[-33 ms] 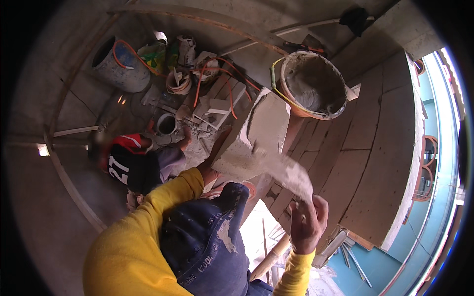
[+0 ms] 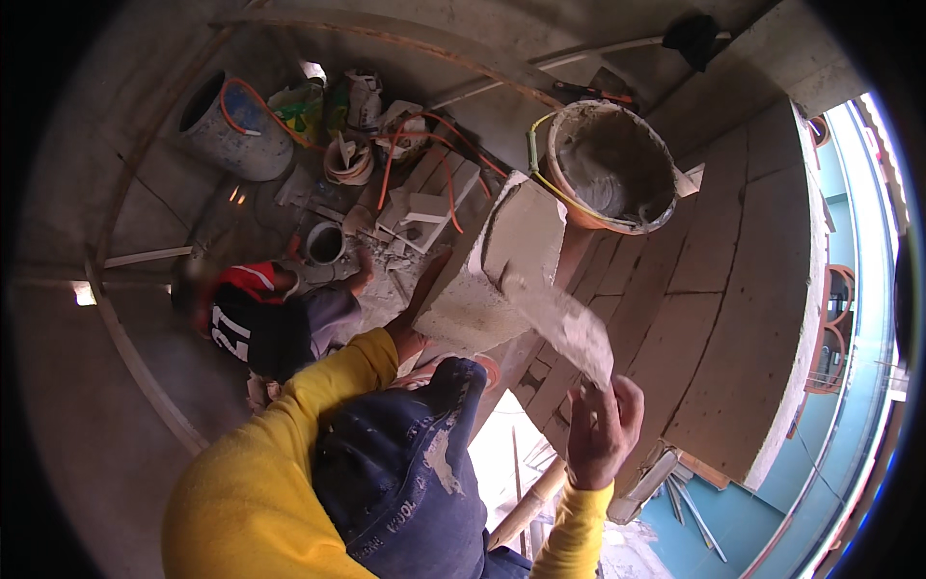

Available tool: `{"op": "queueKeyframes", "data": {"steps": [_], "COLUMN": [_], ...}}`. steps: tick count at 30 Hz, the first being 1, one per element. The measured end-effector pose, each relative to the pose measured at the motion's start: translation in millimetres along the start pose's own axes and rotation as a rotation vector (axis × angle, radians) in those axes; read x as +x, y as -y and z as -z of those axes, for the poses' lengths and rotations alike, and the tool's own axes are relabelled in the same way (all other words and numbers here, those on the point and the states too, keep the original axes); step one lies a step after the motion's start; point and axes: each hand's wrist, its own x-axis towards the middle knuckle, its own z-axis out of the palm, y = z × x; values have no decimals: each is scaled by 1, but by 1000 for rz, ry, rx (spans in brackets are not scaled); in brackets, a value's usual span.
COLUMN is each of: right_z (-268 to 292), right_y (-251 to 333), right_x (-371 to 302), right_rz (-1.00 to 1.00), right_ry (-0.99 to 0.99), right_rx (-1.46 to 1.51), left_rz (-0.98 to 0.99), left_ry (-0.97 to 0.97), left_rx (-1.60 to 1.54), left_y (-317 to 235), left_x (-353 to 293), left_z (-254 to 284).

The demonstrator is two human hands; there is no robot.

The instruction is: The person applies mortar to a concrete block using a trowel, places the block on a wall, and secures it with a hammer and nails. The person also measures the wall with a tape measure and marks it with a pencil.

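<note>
A pale lightweight concrete block (image 2: 468, 314) is tilted up in front of me, with a layer of wet grey mortar on its upper face. My left hand (image 2: 407, 333) grips the block's left side; some of the fingers are hidden behind it. My right hand (image 2: 606, 429) is closed around the end of a mortar-coated trowel (image 2: 564, 333). The trowel's far end touches the block near the mortared face. Just beyond the block stands a round bucket (image 2: 612, 169) holding grey mortar, with a yellow-green handle at its left.
A block wall (image 2: 694, 318) runs along the right. Beneath me a bamboo pole (image 2: 529, 504) crosses a bright gap. A co-worker in a black and red shirt (image 2: 253, 323) sits low at the left. Blue drum (image 2: 241, 140), orange hose (image 2: 449, 183) and small pails lie farther back.
The trowel has shifted slightly down and right along the block, and my right hand has moved a little with it. My left hand and the block look almost unmoved.
</note>
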Motion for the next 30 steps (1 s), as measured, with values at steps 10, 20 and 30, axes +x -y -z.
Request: {"op": "queueKeyframes", "data": {"steps": [10,20,30], "right_z": [-26,-106,-93], "right_y": [-11,-97,-134], "right_x": [-10,81,68], "right_rz": [-148,55,71], "right_ry": [-7,7,-87], "right_rx": [238,217,-14], "left_rz": [9,32,8], "left_ry": [-11,7,6], "left_rx": [15,22,19], "left_y": [-8,-11,-23], "left_x": [-7,0,-8], "left_z": [9,6,11]}}
